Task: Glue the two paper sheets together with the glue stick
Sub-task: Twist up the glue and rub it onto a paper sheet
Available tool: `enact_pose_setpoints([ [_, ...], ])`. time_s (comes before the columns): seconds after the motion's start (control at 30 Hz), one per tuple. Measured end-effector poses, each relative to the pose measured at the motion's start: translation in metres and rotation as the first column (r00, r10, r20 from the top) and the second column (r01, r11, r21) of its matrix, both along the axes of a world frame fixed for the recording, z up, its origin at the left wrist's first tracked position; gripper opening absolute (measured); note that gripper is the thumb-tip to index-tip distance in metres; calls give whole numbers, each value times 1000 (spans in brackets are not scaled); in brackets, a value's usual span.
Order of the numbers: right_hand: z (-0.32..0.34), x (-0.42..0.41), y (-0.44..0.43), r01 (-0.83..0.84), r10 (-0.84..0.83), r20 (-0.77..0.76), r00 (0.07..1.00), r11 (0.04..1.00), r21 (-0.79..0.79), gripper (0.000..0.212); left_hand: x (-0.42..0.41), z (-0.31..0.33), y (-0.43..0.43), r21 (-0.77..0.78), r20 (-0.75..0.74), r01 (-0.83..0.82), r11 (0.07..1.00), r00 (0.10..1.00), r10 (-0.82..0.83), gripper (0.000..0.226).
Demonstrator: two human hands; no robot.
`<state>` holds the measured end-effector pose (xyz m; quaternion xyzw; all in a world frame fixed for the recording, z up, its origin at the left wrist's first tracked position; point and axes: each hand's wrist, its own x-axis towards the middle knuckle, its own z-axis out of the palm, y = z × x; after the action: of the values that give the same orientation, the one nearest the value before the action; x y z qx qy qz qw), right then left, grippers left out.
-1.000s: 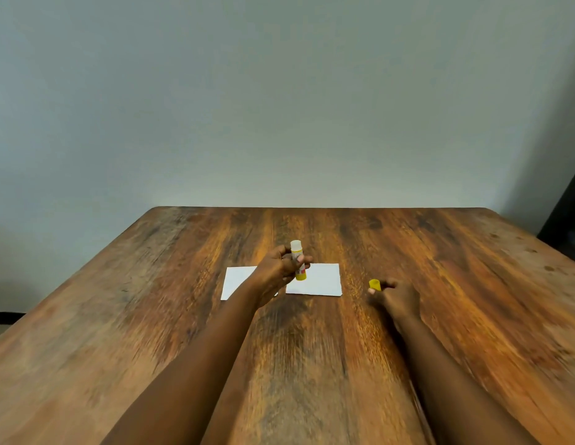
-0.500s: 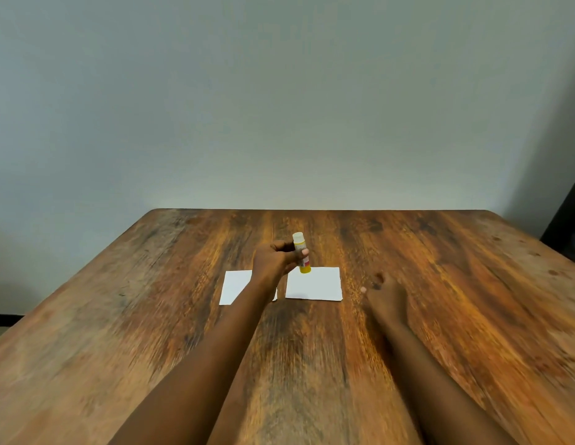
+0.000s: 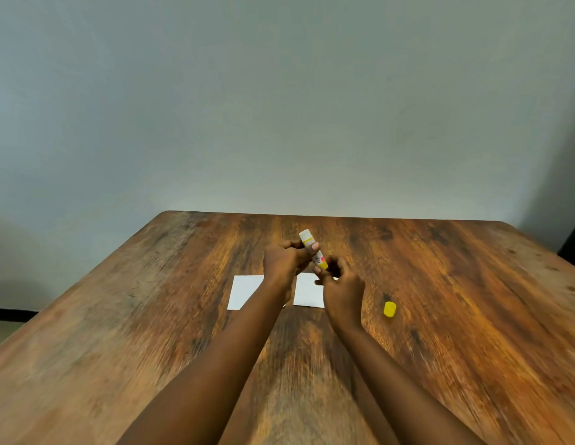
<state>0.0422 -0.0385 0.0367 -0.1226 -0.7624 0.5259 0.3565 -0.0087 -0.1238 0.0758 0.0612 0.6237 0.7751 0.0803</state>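
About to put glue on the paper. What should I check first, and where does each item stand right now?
1. Cap off: ok; the cap lies on the table, right of the sheets.
2. Glue stick secured: ok; the left hand grips the glue stick, tilted, white end up.
3. Base in hand for twisting: ok; the right hand pinches its yellow bottom end with its fingers.
4. Glue raised above the tube's rim: cannot tell.
5. Sheets laid out: ok; the left sheet and right sheet lie flat, side by side with a gap, partly hidden by the arms.
6. Glue already on either sheet: cannot tell.
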Motion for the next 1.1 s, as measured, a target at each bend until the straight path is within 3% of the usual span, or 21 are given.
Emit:
enact_pose_setpoints([
  [0.13, 9, -4, 5, -114, 121, 40, 992, 982, -148, 7, -2, -1, -3, 10, -27, 31, 999, 999, -31, 20],
  [0.2, 14, -4, 7, -208, 237, 72, 969, 936, -285, 12, -3, 1, -5, 19, -40, 63, 998, 997, -62, 17],
  [0.23, 16, -3, 7, -280, 333, 55, 941, 861, -425, 19, -4, 1, -7, 23, -44, 83, 996, 996, -82, 18],
  [0.27, 18, -2, 7, -344, 435, 0, 901, 714, -609, 26, -4, 2, -8, 28, -45, 107, 994, 993, -106, 20],
  [0.33, 21, 1, 10, -375, 567, -140, 812, 322, -869, 34, -6, 2, -11, 54, -29, 169, 984, 985, -168, 25],
  [0.37, 21, 1, 14, -362, 607, -170, 776, 208, -909, 35, -7, 2, -12, 72, -17, 188, 979, 982, -188, 26],
  [0.4, 21, 1, 17, -353, 632, -170, 756, 175, -919, 36, -8, 1, -13, 83, -8, 191, 978, 982, -191, 27],
  [0.47, 20, 0, 18, -380, 620, -138, 773, 276, -883, 31, -8, 0, -14, 79, 2, 156, 985, 988, -157, 28],
  [0.57, 17, 0, 14, -434, 529, -98, 843, 561, -705, 9, -7, -2, -14, 76, 8, 79, 994, 997, -80, 23],
  [0.63, 12, 0, 10, -362, 426, 23, 904, 795, -488, 14, -6, -2, -13, 72, 25, 40, 997, 999, -42, 14],
  [0.7, 10, -3, 8, -253, 295, 74, 953, 904, -345, 12, -4, -2, -11, 45, 26, 17, 999, 999, -18, 11],
  [0.77, 12, -3, 6, -251, 298, 77, 952, 897, -363, 2, -4, -2, -10, 21, 16, 13, 1000, 1000, -13, 5],
  [0.8, 13, -4, 6, -282, 349, 72, 934, 849, -447, 11, -4, -2, -10, 15, 8, 22, 1000, 1000, -22, 4],
  [0.83, 15, -4, 7, -319, 425, 49, 904, 746, -585, 20, -4, -1, -10, 25, 9, 39, 999, 999, -39, 4],
  [0.9, 21, -2, 9, -335, 574, -29, 819, 437, -835, 36, -3, -1, -11, 78, 28, 90, 993, 995, -92, 7],
  [0.97, 22, -2, 10, -311, 628, -110, 771, 220, -924, 38, -2, -1, -11, 120, 40, 148, 982, 987, -153, 17],
  [1.0, 22, -2, 10, -297, 623, -116, 774, 194, -935, 38, 0, -1, -11, 119, 40, 162, 980, 985, -168, 21],
  [1.03, 22, -2, 8, -299, 610, -103, 786, 230, -926, 40, 1, -1, -12, 110, 35, 161, 981, 986, -166, 24],
  [1.1, 18, -1, 5, -333, 522, -87, 848, 399, -854, 35, -1, -1, -13, 67, 15, 114, 991, 993, -115, 24],
])
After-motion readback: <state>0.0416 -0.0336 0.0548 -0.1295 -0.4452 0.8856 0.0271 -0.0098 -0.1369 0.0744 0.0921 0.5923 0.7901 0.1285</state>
